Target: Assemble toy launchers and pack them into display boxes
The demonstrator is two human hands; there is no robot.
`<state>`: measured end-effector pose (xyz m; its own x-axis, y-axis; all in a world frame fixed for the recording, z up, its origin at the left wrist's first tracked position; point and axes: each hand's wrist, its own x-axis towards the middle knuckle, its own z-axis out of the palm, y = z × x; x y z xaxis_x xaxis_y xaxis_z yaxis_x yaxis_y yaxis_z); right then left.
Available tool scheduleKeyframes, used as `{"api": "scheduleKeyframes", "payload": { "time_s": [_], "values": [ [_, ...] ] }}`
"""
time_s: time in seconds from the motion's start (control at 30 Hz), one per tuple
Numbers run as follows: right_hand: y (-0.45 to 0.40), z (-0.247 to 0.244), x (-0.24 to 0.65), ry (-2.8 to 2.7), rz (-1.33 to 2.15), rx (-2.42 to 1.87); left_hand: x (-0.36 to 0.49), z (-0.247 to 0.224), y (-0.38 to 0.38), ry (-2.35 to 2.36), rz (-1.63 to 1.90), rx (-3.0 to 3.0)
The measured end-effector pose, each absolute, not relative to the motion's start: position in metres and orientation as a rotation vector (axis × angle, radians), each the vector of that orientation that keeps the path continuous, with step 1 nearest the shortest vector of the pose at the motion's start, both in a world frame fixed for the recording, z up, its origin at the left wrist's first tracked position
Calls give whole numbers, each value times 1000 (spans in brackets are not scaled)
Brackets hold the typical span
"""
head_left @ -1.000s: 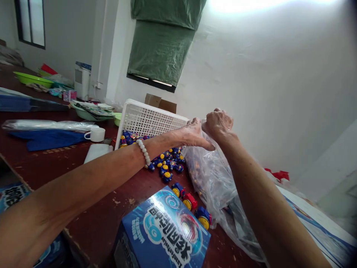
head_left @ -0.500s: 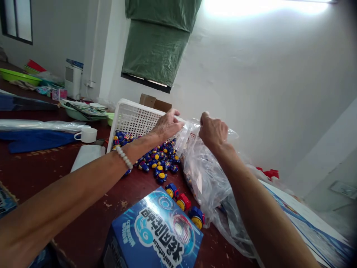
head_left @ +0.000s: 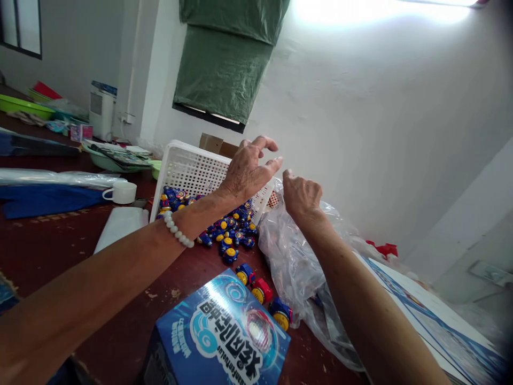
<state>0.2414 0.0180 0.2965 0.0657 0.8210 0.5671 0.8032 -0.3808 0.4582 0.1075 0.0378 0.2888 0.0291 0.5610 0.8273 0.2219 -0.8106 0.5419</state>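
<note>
My left hand [head_left: 250, 168] is raised over the white basket's right end, thumb and fingers spread, holding nothing. A beaded bracelet [head_left: 176, 230] circles that wrist. To its right, my right hand [head_left: 302, 195] is closed with fingers curled at the top of a clear plastic bag [head_left: 284, 251]; its fingertips are mostly hidden, and film shows on both sides of it. The bag slumps on the table. Blue and yellow toy pieces [head_left: 224, 230] spill from the tipped white basket [head_left: 192, 166] below my left arm.
A blue printed box [head_left: 224, 331] stands at the front, with two blue toys and a red toy [head_left: 262, 291] along its edge. Printed sheets [head_left: 433, 315] lie at right. A white mug [head_left: 122, 192], blue cloth [head_left: 52, 200] and basins are at left.
My left hand has let go of the plastic bag's edge and opened, lifting slightly. The bag's top has sagged lower. My right hand stays near the same spot.
</note>
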Motion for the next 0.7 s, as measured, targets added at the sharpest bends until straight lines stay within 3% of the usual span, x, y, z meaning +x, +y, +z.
{"api": "scheduleKeyframes", "payload": {
  "time_s": [0.07, 0.3, 0.43, 0.53, 0.7],
  "values": [
    [22, 294, 239, 1755, 1283, 2319, 113, 286, 32, 851, 1880, 2013],
    [27, 292, 245, 1785, 1321, 2355, 113, 257, 66, 899, 1106, 2232],
    [7, 299, 260, 2172, 1363, 2324, 99, 247, 93, 1043, 1230, 2313],
    [-19, 297, 269, 2629, 1315, 2053, 91, 253, 103, 1111, 1400, 2328],
    [-54, 265, 281, 2320, 1349, 1955, 96, 265, 102, 1022, 1645, 2249]
  ]
}}
